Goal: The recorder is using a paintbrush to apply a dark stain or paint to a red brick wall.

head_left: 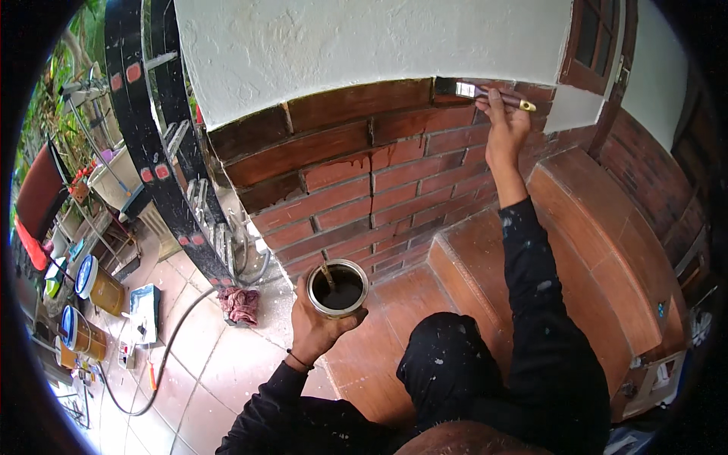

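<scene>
My left hand (322, 330) is wrapped round an open metal can (359, 292) of dark liquid, held upright above the tiled step. A thin stick (327, 265) stands in the can. Stretched out ahead, my right hand (506, 140) grips the handle of a paintbrush (500, 96). Its bristle end lies against the top row of the brick wall (409, 155), just under the white plaster. The upper bricks on the left look dark and wet, and drips run down over the lighter bricks below them.
Terracotta steps (599, 243) rise to the right. A black ladder (140, 114) stands at the left beside the wall corner. A crumpled cloth (240, 306), a hose (178, 326), lidded buckets (106, 288) and a paint tray (144, 315) lie on the tiled floor. A wooden window frame (588, 45) is at the upper right.
</scene>
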Action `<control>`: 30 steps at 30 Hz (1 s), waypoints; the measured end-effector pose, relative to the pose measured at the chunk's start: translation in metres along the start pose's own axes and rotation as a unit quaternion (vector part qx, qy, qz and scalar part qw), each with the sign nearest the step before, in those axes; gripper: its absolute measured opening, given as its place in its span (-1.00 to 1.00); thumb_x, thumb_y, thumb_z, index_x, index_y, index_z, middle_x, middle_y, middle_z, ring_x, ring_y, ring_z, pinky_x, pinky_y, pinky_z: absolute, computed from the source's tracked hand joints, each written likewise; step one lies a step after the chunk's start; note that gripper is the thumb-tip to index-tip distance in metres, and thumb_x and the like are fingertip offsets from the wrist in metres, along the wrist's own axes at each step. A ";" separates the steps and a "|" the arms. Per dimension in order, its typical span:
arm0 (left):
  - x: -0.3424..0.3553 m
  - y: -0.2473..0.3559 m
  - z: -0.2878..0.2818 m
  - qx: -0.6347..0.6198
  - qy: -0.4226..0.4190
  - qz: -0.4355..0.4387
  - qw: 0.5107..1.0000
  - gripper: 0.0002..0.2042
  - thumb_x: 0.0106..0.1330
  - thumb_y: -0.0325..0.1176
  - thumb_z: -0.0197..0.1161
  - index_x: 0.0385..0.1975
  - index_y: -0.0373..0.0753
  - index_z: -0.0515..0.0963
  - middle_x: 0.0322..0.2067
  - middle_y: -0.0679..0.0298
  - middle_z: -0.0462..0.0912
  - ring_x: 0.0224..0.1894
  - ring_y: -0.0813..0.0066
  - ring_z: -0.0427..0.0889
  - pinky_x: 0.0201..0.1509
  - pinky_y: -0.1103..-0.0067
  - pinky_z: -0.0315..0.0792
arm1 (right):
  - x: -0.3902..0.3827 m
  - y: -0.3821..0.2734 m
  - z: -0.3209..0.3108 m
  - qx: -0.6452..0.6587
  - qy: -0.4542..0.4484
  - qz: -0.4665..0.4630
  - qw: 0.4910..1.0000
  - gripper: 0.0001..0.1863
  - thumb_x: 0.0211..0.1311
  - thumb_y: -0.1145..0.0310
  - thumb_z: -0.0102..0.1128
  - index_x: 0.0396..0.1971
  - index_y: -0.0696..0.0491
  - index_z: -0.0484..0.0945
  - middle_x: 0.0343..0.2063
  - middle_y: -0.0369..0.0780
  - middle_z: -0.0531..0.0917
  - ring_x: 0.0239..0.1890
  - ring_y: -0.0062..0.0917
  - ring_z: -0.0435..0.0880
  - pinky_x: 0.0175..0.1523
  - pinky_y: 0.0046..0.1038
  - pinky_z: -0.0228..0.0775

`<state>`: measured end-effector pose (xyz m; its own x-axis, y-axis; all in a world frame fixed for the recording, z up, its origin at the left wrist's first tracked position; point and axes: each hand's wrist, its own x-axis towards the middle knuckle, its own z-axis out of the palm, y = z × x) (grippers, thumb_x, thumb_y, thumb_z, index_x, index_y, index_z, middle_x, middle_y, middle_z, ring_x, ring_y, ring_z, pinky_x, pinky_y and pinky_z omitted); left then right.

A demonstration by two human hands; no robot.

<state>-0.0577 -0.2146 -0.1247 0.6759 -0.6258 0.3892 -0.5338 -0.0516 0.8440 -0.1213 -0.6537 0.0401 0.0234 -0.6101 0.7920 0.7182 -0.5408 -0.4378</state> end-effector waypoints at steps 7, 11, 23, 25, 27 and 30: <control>-0.001 0.001 0.003 0.015 -0.008 -0.015 1.000 -0.01 -0.07 -0.01 0.76 0.33 -0.29 0.35 0.13 0.07 0.73 0.14 0.13 0.77 0.25 0.33 0.62 | 0.030 0.012 -0.061 -0.018 0.088 -0.021 0.996 -0.82 0.53 0.44 0.37 -0.06 0.23 0.60 -0.12 -0.06 0.80 -0.23 -0.47 0.83 -0.06 -0.43 0.79; -0.002 0.001 -0.002 0.027 -0.003 -0.014 1.000 -0.01 -0.07 0.00 0.76 0.33 -0.30 0.35 0.12 0.08 0.74 0.14 0.13 0.76 0.25 0.33 0.62 | 0.015 0.009 -0.037 0.003 0.052 -0.007 0.999 -0.82 0.52 0.45 0.37 -0.05 0.22 0.59 -0.15 -0.07 0.80 -0.24 -0.46 0.84 -0.08 -0.44 0.79; -0.001 0.000 0.004 -0.003 -0.012 -0.005 1.000 -0.03 -0.08 -0.04 0.77 0.31 -0.30 0.36 0.11 0.07 0.74 0.13 0.13 0.77 0.25 0.33 0.62 | 0.053 0.011 -0.097 -0.288 0.098 -0.192 0.933 -0.84 0.57 0.40 0.32 0.01 0.12 0.68 -0.13 -0.22 0.79 -0.08 -0.50 0.79 0.02 -0.45 0.65; -0.001 -0.008 0.008 -0.015 -0.007 -0.014 1.000 -0.02 -0.08 -0.05 0.77 0.32 -0.31 0.35 0.11 0.07 0.73 0.14 0.12 0.76 0.26 0.33 0.61 | 0.036 0.013 -0.069 -0.326 0.060 -0.206 0.921 -0.84 0.56 0.40 0.33 0.01 0.11 0.71 -0.14 -0.25 0.80 -0.05 -0.49 0.78 0.05 -0.43 0.62; -0.002 -0.009 0.007 -0.004 -0.008 -0.021 1.000 -0.02 -0.08 -0.05 0.77 0.33 -0.31 0.35 0.12 0.07 0.73 0.14 0.13 0.76 0.27 0.33 0.61 | 0.003 -0.002 -0.035 -0.386 -0.043 -0.251 0.887 -0.85 0.55 0.43 0.32 0.00 0.09 0.75 -0.12 -0.26 0.81 -0.02 -0.48 0.77 0.13 -0.39 0.58; -0.002 -0.005 0.009 -0.001 -0.010 -0.021 1.000 -0.01 -0.08 -0.04 0.77 0.33 -0.31 0.34 0.12 0.07 0.73 0.15 0.13 0.76 0.28 0.33 0.60 | -0.018 -0.014 -0.029 -0.324 -0.099 -0.217 0.916 -0.84 0.56 0.45 0.29 -0.01 0.12 0.76 -0.07 -0.21 0.82 0.00 -0.45 0.78 0.15 -0.40 0.57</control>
<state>-0.0608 -0.2197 -0.1327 0.6871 -0.6390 0.3458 -0.5040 -0.0762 0.8604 -0.1523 -0.6521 0.0200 0.0047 -0.1744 0.9847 0.1283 -0.9764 -0.1735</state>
